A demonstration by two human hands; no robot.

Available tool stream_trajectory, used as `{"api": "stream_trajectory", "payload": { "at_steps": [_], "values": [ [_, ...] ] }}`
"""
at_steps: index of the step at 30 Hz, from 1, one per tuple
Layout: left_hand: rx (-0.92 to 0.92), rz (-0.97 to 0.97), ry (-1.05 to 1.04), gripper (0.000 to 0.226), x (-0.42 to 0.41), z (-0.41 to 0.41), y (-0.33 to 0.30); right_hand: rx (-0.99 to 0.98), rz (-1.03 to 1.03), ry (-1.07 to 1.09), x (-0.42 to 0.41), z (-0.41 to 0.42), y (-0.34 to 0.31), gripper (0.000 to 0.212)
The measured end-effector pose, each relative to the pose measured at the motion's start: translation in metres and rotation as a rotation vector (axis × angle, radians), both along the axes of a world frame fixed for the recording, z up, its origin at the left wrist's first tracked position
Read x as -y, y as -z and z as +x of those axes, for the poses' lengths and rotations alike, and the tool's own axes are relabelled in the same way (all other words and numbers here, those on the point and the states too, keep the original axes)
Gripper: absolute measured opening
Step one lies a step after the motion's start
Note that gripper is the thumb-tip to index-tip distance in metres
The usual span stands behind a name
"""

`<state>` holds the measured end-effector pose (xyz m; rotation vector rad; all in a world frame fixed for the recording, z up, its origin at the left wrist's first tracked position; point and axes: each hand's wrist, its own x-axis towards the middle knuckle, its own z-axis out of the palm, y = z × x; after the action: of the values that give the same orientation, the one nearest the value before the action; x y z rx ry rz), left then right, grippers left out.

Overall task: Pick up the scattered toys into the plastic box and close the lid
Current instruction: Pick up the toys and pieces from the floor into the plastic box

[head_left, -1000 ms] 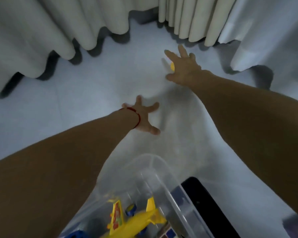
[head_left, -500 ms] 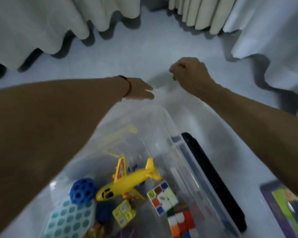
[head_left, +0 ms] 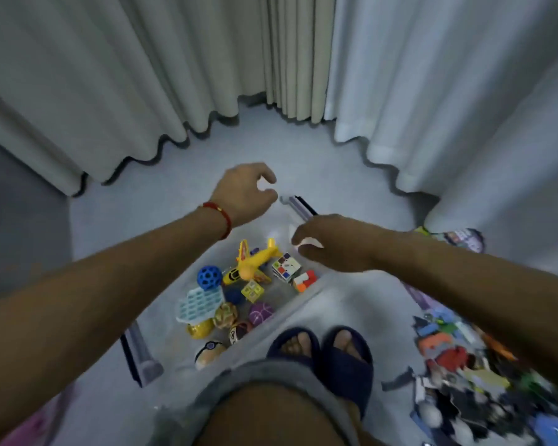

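Note:
A clear plastic box (head_left: 306,296) stands open on the floor in front of my feet. Inside lie a yellow toy plane (head_left: 258,257), a blue holed ball (head_left: 209,277), puzzle cubes (head_left: 285,267), a pale blue bubble pad (head_left: 200,302) and several small balls. A small yellow-orange round toy (head_left: 248,271) sits against the plane. My left hand (head_left: 244,193) hovers over the box's far end with loosely curled fingers and nothing in it. Fingers loosely bent, my right hand (head_left: 331,244) hangs over the box's right side; I see nothing in it.
Black-and-grey latches sit at the box's far end (head_left: 298,204) and near end (head_left: 139,355). My feet in dark blue slippers (head_left: 321,352) stand beside the box. A blurred heap of colourful toys and printed sheets (head_left: 464,365) covers the floor at right. Curtains (head_left: 174,75) hang behind.
My right hand closed on a small yellow toy on the far floor, came back over the box and loosened. My left hand drew back too. The view pulled back and tilted down.

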<state>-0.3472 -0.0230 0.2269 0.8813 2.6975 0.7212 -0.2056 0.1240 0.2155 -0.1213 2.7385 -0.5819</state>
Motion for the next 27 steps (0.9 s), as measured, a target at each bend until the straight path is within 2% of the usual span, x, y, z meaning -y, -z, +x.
{"api": "stream_trajectory", "payload": {
  "at_steps": [2,5,10,13,15,18,22,25,27],
  "values": [
    [0.091,0.014,0.118,0.034,0.0,0.043,-0.018,0.039,0.1,0.057,-0.012,0.044,-0.041,0.029],
    [0.222,0.03,0.264,0.044,-0.017,0.099,-0.052,0.044,0.202,0.267,-0.027,0.113,-0.098,0.029],
    [0.291,0.05,0.513,0.043,-0.052,0.183,-0.106,0.015,0.325,0.532,-0.04,0.22,-0.147,0.026],
    [0.281,-0.039,0.644,0.047,-0.074,0.218,-0.124,0.095,0.35,0.636,-0.043,0.266,-0.158,0.028],
    [0.287,-0.168,0.727,0.049,-0.089,0.241,-0.13,0.169,0.34,0.701,-0.047,0.294,-0.158,0.028],
    [0.33,-0.419,0.845,0.056,-0.109,0.272,-0.123,0.293,0.242,0.792,-0.054,0.332,-0.144,0.032],
    [0.203,-0.755,1.004,0.063,-0.14,0.31,-0.066,0.356,0.052,0.874,-0.062,0.373,-0.08,0.034],
    [0.051,-0.78,1.081,0.041,-0.153,0.331,0.006,0.427,0.009,0.868,-0.062,0.384,0.004,0.032],
    [0.054,-0.751,1.039,0.038,-0.154,0.335,0.062,0.46,-0.03,0.878,-0.058,0.384,0.065,0.042]
  ]
}}
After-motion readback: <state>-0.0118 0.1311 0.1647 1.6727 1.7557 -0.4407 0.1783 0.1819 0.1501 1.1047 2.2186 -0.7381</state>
